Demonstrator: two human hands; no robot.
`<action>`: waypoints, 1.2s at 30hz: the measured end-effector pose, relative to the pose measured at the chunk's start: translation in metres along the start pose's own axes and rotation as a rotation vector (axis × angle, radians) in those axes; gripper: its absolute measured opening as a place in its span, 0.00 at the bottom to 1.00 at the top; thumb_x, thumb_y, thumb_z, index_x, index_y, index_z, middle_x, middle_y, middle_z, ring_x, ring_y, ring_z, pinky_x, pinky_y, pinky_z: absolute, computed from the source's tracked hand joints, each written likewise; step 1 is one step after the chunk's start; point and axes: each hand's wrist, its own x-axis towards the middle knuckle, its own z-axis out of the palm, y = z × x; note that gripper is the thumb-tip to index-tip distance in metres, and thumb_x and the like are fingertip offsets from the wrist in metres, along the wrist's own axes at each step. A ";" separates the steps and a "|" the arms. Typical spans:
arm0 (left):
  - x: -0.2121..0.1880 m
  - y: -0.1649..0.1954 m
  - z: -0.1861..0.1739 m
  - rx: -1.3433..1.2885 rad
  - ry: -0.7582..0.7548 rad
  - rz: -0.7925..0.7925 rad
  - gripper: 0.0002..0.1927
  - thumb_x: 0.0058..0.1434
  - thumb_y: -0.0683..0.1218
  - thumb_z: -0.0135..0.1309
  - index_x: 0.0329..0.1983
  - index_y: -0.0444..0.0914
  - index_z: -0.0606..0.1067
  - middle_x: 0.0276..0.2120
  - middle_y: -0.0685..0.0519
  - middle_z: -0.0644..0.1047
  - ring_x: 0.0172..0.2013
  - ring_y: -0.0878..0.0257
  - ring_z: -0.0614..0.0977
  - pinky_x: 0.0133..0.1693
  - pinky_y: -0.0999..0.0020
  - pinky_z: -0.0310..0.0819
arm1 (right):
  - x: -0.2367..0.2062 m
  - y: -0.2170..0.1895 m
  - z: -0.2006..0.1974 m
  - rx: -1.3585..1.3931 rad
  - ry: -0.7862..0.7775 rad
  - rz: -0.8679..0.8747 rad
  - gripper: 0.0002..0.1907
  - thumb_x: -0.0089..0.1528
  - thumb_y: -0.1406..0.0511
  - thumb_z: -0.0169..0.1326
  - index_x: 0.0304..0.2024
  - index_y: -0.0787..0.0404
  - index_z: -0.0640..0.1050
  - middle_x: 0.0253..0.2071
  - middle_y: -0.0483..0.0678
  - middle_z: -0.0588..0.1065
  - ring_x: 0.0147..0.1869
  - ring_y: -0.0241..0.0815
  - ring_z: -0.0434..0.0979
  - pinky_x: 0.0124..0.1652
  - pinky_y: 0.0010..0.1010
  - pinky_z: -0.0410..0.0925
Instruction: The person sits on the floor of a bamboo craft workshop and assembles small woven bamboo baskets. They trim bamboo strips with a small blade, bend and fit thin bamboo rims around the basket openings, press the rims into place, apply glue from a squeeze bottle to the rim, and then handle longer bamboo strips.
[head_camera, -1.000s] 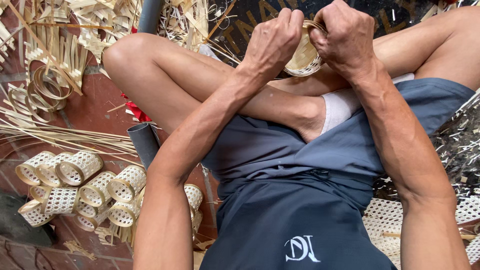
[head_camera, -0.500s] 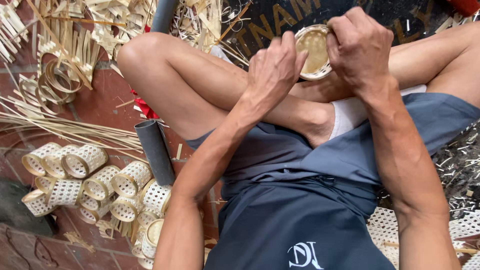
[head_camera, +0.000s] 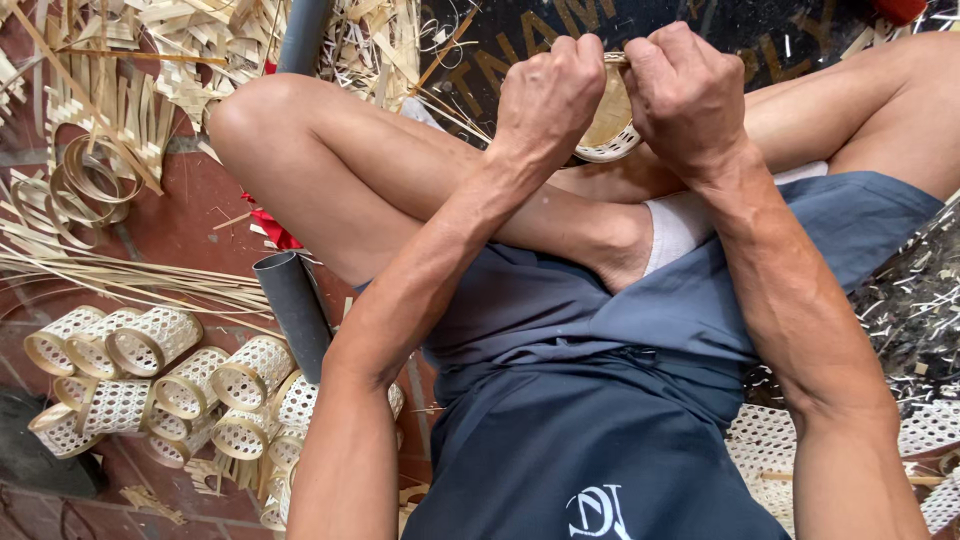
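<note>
Item: small woven basket, rim unfinished, pinched between left hand and right hand, fingers curled tight (finished woven cylinders heaped alongside).

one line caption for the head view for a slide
Both hands, left hand and right hand, grip a small woven basket above crossed legs.

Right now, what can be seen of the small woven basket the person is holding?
The small woven basket is round, pale straw-coloured, apparently split bamboo, with an open lattice wall and a smooth inner face. It is held tilted above the crossed legs, its opening toward the camera, gripped at the rim by the left hand and right hand, which hide most of it.
</note>
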 end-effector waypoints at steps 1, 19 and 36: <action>0.000 0.000 0.000 -0.005 -0.003 -0.003 0.03 0.58 0.38 0.53 0.31 0.35 0.70 0.26 0.44 0.78 0.26 0.53 0.85 0.23 0.63 0.78 | 0.000 0.000 0.000 0.003 -0.002 0.001 0.10 0.64 0.75 0.58 0.47 0.66 0.77 0.40 0.50 0.73 0.42 0.47 0.79 0.40 0.34 0.72; -0.002 -0.006 0.002 -0.006 0.026 0.038 0.05 0.60 0.38 0.53 0.35 0.36 0.67 0.27 0.45 0.78 0.26 0.54 0.85 0.24 0.64 0.78 | -0.003 0.008 0.005 0.179 -0.020 0.113 0.08 0.61 0.73 0.61 0.39 0.62 0.76 0.37 0.49 0.71 0.43 0.47 0.76 0.40 0.35 0.70; -0.039 0.003 -0.054 -0.742 -0.054 -0.351 0.16 0.68 0.49 0.56 0.49 0.33 0.70 0.29 0.38 0.80 0.29 0.42 0.85 0.32 0.50 0.79 | -0.014 -0.008 -0.032 0.812 -0.108 0.750 0.04 0.71 0.73 0.59 0.48 0.68 0.81 0.39 0.47 0.80 0.41 0.29 0.77 0.43 0.23 0.72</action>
